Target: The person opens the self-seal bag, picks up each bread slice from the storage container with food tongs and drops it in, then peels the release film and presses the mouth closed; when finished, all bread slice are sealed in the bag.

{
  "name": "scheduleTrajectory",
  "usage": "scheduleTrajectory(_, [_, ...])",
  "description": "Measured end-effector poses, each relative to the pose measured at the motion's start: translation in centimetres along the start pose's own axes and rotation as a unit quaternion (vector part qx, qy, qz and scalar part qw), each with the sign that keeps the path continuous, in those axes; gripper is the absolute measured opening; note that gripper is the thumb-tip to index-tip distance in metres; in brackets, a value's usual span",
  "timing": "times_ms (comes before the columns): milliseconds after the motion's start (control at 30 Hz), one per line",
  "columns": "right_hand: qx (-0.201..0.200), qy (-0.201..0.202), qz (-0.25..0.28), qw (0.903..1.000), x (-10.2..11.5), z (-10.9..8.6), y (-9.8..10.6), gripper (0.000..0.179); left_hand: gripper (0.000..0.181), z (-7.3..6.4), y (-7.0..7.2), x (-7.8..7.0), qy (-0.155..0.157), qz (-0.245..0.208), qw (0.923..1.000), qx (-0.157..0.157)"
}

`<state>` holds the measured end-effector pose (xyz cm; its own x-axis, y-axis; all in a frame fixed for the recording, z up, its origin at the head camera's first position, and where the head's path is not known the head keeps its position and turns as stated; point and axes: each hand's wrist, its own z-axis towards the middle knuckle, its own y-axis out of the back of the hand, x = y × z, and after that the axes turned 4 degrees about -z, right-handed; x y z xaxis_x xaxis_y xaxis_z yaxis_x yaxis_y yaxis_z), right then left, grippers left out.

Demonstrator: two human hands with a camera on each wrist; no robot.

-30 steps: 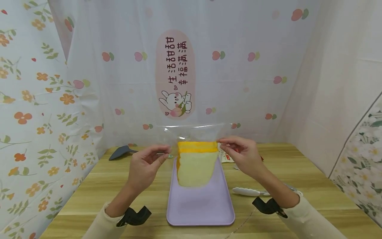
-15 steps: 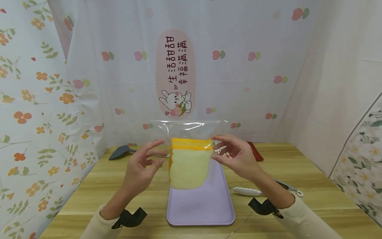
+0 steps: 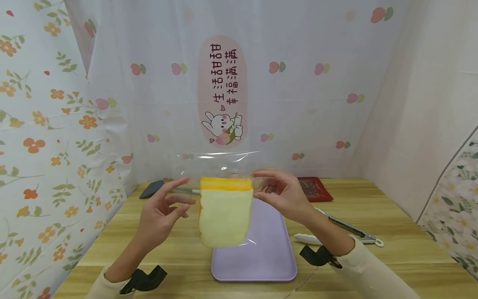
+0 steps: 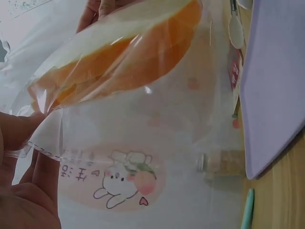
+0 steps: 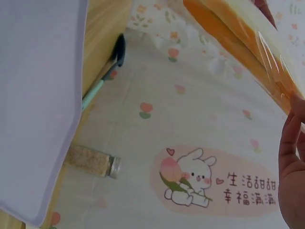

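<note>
A clear plastic bag [image 3: 214,156] with pale, orange-crusted bread slices [image 3: 225,218] in it hangs upright above the far left part of the lilac tray [image 3: 257,265]. At its left side my left hand [image 3: 158,214] pinches the bag's edge between thumb and fingers, the grip showing in the left wrist view, where a dashed seam runs along the film [image 4: 47,151]. My right hand [image 3: 281,193] pinches the opposite edge, thumb and index finger right beside the crust. The bread [image 4: 124,59] lies slanted between both hands in the left wrist view. Part of the tray is hidden behind it.
On the wooden table, a dark spatula [image 3: 151,189] lies back left and a red packet [image 3: 315,189] back right. White-handled tongs [image 3: 352,228] lie right of the tray. The wrist views show a small jar [image 5: 90,160] and a white spoon [image 4: 236,31] beyond it.
Both hands have carried the bagged bread leftward and slightly lower in the head view. The red packet and more of the tongs now show past my right arm.
</note>
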<state>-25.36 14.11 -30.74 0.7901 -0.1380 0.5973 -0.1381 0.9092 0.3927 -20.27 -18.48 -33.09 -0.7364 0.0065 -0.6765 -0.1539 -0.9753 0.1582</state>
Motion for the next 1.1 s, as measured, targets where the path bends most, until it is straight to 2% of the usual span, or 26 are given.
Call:
scheduleTrajectory(233, [0.028, -0.077, 0.009, 0.9966, -1.1, 0.0, -2.5, 0.048, 0.058, -1.4, 2.5, 1.5, 0.028, -0.007, 0.9993, 0.025])
scheduleTrajectory(433, [0.041, -0.089, 0.053, 0.9938, -2.8, 0.0, -4.6, 0.050, 0.055, -2.0, 3.8, 2.1, 0.054, -0.013, 0.9979, 0.034])
scheduleTrajectory(533, [0.050, -0.105, 0.057, 0.9916, -3.7, 0.0, -5.5, 0.050, 0.055, -2.3, 4.5, 2.6, 0.080, -0.012, 0.9959, 0.040])
scheduleTrajectory(667, [0.065, -0.141, 0.070, 0.9854, -4.2, 0.1, -6.6, 0.050, 0.056, -2.7, 5.6, 3.6, 0.123, -0.002, 0.9911, 0.052])
scheduleTrajectory(900, [0.087, -0.205, 0.109, 0.9688, -6.7, 0.2, -9.3, 0.049, 0.053, -3.3, 7.8, 5.6, 0.135, -0.013, 0.9870, 0.086])
scheduleTrajectory(1100, [0.097, -0.243, 0.112, 0.9585, -8.1, 0.2, -11.1, 0.045, 0.055, -3.8, 8.6, 6.8, 0.180, 0.018, 0.9790, 0.094])
